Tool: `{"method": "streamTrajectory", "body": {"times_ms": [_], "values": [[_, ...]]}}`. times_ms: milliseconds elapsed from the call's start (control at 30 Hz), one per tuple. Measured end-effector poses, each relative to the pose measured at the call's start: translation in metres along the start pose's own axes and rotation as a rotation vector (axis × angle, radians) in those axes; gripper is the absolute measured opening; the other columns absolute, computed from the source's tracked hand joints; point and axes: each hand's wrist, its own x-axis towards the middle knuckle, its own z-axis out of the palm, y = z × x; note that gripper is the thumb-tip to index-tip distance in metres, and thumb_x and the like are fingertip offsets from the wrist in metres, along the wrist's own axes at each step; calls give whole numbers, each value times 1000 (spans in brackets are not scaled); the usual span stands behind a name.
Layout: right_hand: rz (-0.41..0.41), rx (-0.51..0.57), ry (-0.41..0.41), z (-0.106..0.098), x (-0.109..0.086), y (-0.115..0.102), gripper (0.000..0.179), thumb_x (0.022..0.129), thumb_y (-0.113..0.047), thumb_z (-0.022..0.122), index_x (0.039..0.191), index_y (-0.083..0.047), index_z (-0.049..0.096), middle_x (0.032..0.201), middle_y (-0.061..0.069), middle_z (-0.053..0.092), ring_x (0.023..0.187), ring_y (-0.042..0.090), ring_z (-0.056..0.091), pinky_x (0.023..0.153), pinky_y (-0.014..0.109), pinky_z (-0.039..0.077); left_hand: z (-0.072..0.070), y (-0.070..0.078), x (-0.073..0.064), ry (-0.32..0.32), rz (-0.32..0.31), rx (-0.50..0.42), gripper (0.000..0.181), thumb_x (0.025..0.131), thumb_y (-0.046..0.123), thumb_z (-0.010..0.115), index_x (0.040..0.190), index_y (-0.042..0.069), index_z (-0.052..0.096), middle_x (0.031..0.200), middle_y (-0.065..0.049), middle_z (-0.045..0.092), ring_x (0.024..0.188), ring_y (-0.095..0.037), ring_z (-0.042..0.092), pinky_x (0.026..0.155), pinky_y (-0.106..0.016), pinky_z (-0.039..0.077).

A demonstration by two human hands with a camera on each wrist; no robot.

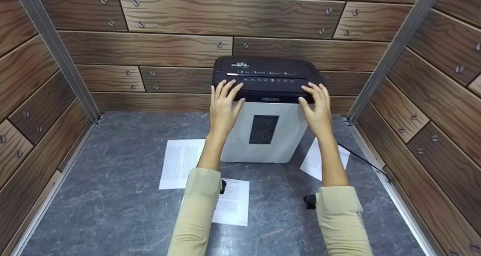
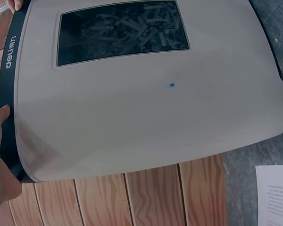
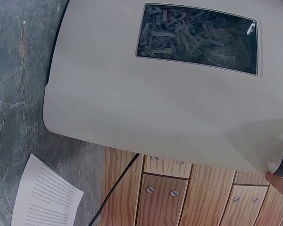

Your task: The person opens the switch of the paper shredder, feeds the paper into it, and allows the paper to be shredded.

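A paper shredder (image 1: 271, 150) with a black top (image 1: 263, 87) and a pale grey bin stands at the back of the floor. Shredded strips show through the bin's dark window (image 2: 127, 35). At the top's front left corner my left hand (image 1: 222, 113) grips it, fingers bent over the upper face and thumb on the front edge. The front right corner is held the same way by my right hand (image 1: 318, 113). In the wrist views only parts of the hands show, at the black edge.
Printed sheets lie on the grey marbled surface: one paper (image 1: 182, 162) at left, another paper (image 1: 235, 207) in front, and a third paper (image 3: 45, 197) at right. A black cord (image 1: 364, 160) runs to the right wall. Wood-patterned walls (image 1: 176, 49) enclose the back and sides.
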Motion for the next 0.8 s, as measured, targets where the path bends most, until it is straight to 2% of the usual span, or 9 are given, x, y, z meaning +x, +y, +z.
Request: {"method": "streamTrajectory", "body": {"times_ms": [400,633,733,800], "values": [[-2,-32,0,4,-6,0,34,87,-13,63,119,-4,59,130,13,48,131,29,23,108,33,14,1,-4,-4,-11,10,38,39,88,27,62,125,17,58,130,-3,49,129,-22,30,110,-42,9],[17,-92,33,5,-15,-10,44,83,-9,65,126,-7,54,136,11,41,134,28,18,108,35,14,-3,-1,-13,-23,26,22,50,86,20,65,133,13,49,138,-7,41,135,-24,20,110,-38,11],[40,-62,62,7,-26,-17,44,84,-7,65,126,-7,54,140,10,38,135,28,16,109,35,13,-7,1,-21,-21,36,30,53,86,17,66,135,11,47,141,-8,36,136,-24,17,110,-37,13],[54,15,74,9,-37,-23,38,84,-4,64,121,-4,57,139,11,39,134,29,20,108,38,17,-10,3,-30,-16,30,21,52,85,15,67,133,10,48,143,-9,34,135,-25,18,110,-35,13]]}}
